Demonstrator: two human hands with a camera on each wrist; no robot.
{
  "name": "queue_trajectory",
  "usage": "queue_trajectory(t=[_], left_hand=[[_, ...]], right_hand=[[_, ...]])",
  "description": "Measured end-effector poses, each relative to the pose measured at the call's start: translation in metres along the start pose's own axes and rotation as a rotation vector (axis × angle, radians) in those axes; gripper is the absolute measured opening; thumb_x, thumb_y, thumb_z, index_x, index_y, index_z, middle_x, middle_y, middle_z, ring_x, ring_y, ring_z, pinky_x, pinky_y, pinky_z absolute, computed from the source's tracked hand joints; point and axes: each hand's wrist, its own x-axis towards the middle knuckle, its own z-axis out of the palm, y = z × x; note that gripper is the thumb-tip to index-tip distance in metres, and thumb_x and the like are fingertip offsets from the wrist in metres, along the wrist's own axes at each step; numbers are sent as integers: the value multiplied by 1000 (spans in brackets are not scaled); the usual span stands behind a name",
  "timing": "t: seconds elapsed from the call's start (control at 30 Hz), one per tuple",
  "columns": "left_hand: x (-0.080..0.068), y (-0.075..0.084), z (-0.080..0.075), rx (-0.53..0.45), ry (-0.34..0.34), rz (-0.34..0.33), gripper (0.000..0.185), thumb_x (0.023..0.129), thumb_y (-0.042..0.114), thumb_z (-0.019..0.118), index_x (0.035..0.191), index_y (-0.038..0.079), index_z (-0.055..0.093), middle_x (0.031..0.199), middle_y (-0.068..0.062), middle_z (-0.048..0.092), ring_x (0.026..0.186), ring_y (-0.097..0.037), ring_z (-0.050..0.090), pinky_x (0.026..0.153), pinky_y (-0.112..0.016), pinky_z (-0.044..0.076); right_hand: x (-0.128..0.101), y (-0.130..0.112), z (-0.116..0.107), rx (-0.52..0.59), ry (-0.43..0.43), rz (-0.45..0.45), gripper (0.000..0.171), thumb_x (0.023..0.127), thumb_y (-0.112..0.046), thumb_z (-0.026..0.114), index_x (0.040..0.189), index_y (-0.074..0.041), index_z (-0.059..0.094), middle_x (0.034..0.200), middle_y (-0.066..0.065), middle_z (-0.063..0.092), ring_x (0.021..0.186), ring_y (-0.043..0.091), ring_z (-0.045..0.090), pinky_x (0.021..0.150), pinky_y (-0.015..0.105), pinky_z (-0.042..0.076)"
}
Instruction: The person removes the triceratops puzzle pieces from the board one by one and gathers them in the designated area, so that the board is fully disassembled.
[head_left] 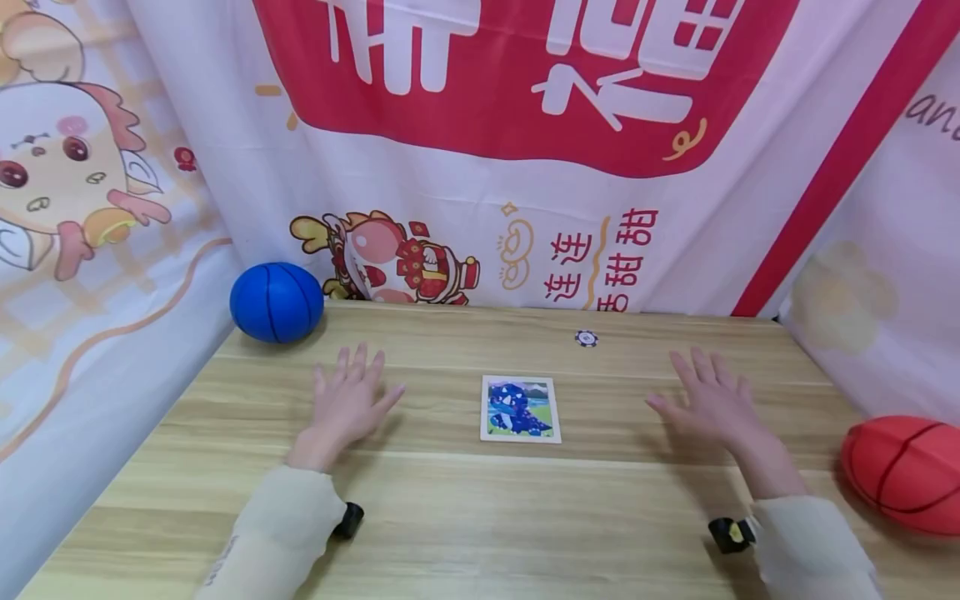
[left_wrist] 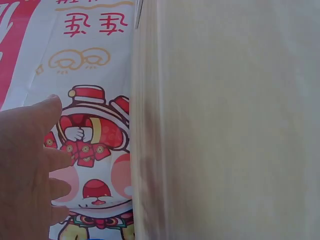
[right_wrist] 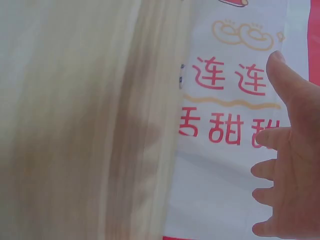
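Fingers spread, my left hand [head_left: 347, 410] hovers over the left part of the wooden table [head_left: 480, 517], holding nothing. The nearest thing beyond it is a blue ball [head_left: 277, 302] with black lines. On the other side, my right hand [head_left: 712, 406] is also spread in the air and holds nothing. Between the hands lies a square picture card [head_left: 521, 409] with a white border and a blue dinosaur. A small black-and-white round chip [head_left: 587, 338] lies farther back. In the wrist views, the left hand [left_wrist: 30, 170] and right hand [right_wrist: 299, 165] appear before the printed cloth.
A red ball [head_left: 907, 473] with black lines sits at the table's right edge. Printed cloth [head_left: 420, 179] hangs behind the table and along both sides. Each wrist carries a small black device, such as the right wrist device [head_left: 729, 535].
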Motion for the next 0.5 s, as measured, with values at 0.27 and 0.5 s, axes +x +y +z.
queue_trajectory(t=[0.27,0.5], left_hand=[[15,32,0,53,-7,8,76,82,64,21,138,12,21,142,-15,5,127,-33,-7,90,-52,-19],[22,57,5,29,-15,20,75,82,63,22,138,13,22,141,-13,4,127,-31,-7,91,-51,-17]], right_hand=[[10,-24,-1,21,-15,-38,95,74,-71,34,139,-6,9,139,25,-3,121,44,-12,85,64,-12],[20,-50,6,19,2,-39,94,74,-72,29,139,-7,10,140,23,-4,122,40,-15,85,62,-14]])
